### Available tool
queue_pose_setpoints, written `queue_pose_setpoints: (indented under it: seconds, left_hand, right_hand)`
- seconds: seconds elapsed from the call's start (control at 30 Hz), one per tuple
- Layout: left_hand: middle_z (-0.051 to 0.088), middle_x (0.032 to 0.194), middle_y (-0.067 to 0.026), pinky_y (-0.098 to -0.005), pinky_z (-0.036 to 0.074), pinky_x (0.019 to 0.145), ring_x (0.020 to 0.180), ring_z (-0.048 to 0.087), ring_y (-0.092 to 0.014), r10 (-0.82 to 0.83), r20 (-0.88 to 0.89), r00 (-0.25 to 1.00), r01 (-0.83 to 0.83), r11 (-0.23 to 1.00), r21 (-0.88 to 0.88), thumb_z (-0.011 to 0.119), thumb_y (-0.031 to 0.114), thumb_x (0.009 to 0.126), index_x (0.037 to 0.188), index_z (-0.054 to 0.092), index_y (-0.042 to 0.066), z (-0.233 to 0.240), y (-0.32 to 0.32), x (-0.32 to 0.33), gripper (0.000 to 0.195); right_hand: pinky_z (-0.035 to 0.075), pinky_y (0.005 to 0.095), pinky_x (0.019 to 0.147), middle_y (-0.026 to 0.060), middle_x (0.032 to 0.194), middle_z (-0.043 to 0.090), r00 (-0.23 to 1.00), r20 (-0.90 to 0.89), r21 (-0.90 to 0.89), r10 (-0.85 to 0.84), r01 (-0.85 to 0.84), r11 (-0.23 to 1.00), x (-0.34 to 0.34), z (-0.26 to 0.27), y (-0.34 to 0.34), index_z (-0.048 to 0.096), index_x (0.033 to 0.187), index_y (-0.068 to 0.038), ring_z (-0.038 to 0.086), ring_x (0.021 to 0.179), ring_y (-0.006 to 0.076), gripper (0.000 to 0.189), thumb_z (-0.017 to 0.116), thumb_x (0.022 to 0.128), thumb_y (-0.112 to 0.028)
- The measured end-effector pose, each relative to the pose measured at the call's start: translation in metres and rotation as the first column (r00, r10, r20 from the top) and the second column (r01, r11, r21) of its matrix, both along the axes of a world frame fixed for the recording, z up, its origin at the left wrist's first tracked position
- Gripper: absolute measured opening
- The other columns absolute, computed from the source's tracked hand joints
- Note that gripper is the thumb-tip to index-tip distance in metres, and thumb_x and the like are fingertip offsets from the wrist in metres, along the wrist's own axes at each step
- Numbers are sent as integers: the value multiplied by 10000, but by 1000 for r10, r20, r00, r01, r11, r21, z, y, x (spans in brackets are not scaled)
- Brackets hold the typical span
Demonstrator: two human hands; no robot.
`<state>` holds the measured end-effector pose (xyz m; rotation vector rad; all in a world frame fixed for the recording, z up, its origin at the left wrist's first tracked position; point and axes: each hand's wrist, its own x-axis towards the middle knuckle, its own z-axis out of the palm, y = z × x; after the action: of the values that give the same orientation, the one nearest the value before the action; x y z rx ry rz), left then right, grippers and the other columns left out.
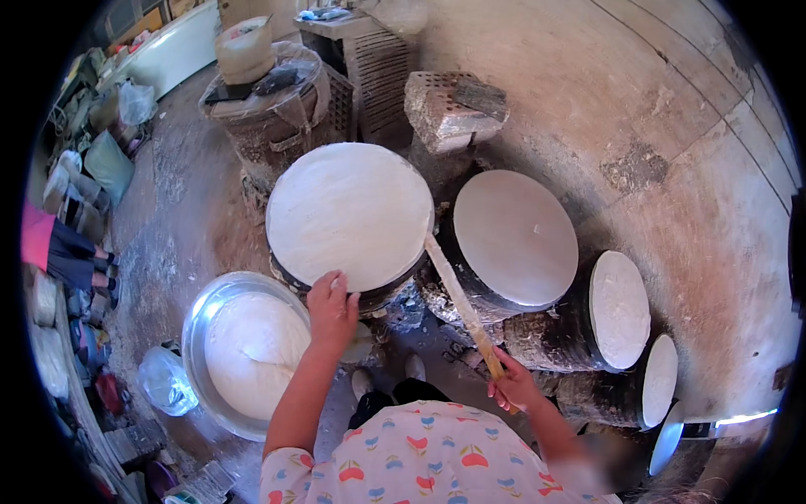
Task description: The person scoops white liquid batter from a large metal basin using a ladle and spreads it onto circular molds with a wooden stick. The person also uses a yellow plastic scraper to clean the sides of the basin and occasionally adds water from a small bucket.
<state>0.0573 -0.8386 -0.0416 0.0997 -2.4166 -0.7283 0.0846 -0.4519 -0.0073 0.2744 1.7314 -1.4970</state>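
In front of me is a round griddle (371, 295), its top covered by a white sheet of batter or dough (350, 214). My left hand (332, 309) is at the sheet's near edge with its fingertips touching the rim; whether they pinch the edge is hidden. A long flat wooden stick (463, 302), crusted with dough, is gripped near its lower end by my right hand (516, 381). Its far tip meets the right edge of the same sheet. At my left, a wide metal basin (198, 353) holds a large mass of white dough or batter (252, 353).
More round griddles with pale tops (516, 236) curve away to the right, including a smaller one (620, 309). Behind stand a plastic-lined bin (271, 126) with a tub (244, 50) and a hollow brick (441, 107). A plastic bag (167, 381) lies beside the basin. Another person (69, 249) stands far left.
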Motion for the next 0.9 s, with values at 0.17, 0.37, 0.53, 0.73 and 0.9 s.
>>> queue_pose_setpoints:
  seconds: [0.17, 0.37, 0.53, 0.73, 0.9]
  left_hand:
    - [516, 1160, -168, -445, 383, 879, 1091, 480, -339, -78, 106, 991, 88, 992, -88, 703, 109, 687, 989, 592, -11, -1, 44, -56, 343]
    - [520, 1130, -156, -438, 378, 832, 1056, 484, -324, -108, 144, 984, 138, 966, -219, 694, 70, 652, 811, 583, 3, -4, 77, -99, 205]
    - [541, 1090, -145, -430, 383, 812, 1023, 501, -305, -114, 110, 987, 147, 916, -372, 608, 42, 673, 785, 579, -2, -4, 84, -114, 124]
    - [538, 1101, -155, -426, 368, 839, 1060, 490, -303, -42, 40, 998, 54, 912, -407, 554, 78, 722, 881, 590, -10, 8, 77, -123, 185]
    - [538, 1123, -158, -423, 375, 827, 1054, 507, -302, 89, 20, 996, -67, 858, -509, 540, 64, 725, 860, 573, -3, 12, 85, -108, 154]
  right_hand:
    - [399, 257, 390, 115, 706, 581, 997, 67, -3, 47, -47, 999, -15, 8, 16, 218, 1458, -261, 492, 434, 117, 767, 370, 804, 110]
    - [373, 242, 377, 106, 697, 577, 985, 107, -58, 135, -130, 990, -31, 17, 36, 227, 1456, -261, 481, 421, 115, 747, 406, 825, 95]
    - [373, 228, 381, 88, 706, 570, 968, 122, -158, 220, -200, 967, -38, 12, 61, 231, 1455, -282, 482, 450, 88, 711, 390, 855, 66]
    - [387, 230, 410, 81, 708, 567, 977, 117, -141, 180, -163, 977, -45, 11, 64, 272, 1444, -284, 477, 463, 86, 731, 398, 828, 88]
    - [398, 224, 424, 78, 728, 566, 971, 118, -155, 209, -190, 970, -51, 9, 57, 265, 1446, -294, 474, 478, 76, 736, 385, 825, 84]
